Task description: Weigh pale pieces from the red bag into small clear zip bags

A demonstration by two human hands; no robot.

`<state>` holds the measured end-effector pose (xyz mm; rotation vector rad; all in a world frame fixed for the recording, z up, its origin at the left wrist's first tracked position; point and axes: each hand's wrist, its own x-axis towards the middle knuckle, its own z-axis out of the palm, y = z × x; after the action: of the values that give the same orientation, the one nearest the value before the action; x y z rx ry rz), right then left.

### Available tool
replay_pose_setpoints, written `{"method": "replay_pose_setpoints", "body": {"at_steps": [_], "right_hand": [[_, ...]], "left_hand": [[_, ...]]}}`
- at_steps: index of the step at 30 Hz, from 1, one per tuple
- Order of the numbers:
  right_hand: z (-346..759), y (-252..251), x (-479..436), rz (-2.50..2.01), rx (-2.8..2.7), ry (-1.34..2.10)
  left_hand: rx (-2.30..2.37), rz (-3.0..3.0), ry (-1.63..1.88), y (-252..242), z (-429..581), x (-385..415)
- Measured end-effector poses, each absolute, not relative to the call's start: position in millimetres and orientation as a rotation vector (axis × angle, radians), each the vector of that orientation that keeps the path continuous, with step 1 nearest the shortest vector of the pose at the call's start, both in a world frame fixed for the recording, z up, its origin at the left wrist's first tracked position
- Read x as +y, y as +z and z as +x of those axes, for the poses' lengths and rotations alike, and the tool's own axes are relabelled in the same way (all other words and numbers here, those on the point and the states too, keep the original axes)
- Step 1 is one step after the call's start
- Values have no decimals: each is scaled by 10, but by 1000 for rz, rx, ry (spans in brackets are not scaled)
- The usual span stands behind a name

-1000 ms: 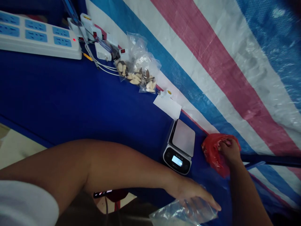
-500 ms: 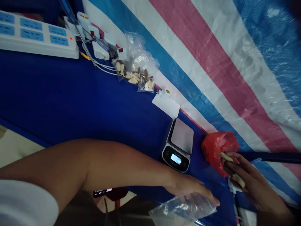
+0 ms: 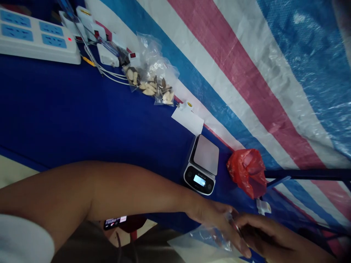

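My left hand (image 3: pixel 216 221) reaches in from the left and grips a clear plastic bag (image 3: pixel 199 241) by its mouth, with the bag hanging below the fingers. My right hand (image 3: pixel 259 232) meets it from the right, its fingers curled at the bag's opening. What the right fingers hold is hidden. Just beyond the hands sits a digital kitchen scale (image 3: pixel 201 164) with a lit display and a bare weighing plate. An open red plastic bag (image 3: pixel 245 173) stands to the right of the scale.
Clear bags of pale, dark-edged slices (image 3: pixel 149 86) lie along the striped sheet (image 3: pixel 219 73). Near them are a white card (image 3: pixel 188 120), plugs and cables, and a power strip (image 3: pixel 38 40). A phone (image 3: pixel 115 222) shows below my left forearm.
My right hand has moved from the red bag, where it held pale slices, down and left to the clear bag's mouth. The slices no longer show. The view has shifted slightly.
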<state>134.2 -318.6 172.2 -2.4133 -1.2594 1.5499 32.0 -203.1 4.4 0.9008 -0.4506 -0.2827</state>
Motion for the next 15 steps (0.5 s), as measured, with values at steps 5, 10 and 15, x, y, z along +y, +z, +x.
{"method": "replay_pose_setpoints", "body": {"at_steps": [5,10,15], "right_hand": [[1378,1702,-3146,-2443,-1236,1479],[1291,1554,-2937,-2400,-1241,1144],[1123,1296,-2859,-2348,-1273,666]], "left_hand": [[-423,808,-507,50,351,-2025],[-240,649,-597,48,373,-1942],[-343,638,-531,-8,421,-1949]]}}
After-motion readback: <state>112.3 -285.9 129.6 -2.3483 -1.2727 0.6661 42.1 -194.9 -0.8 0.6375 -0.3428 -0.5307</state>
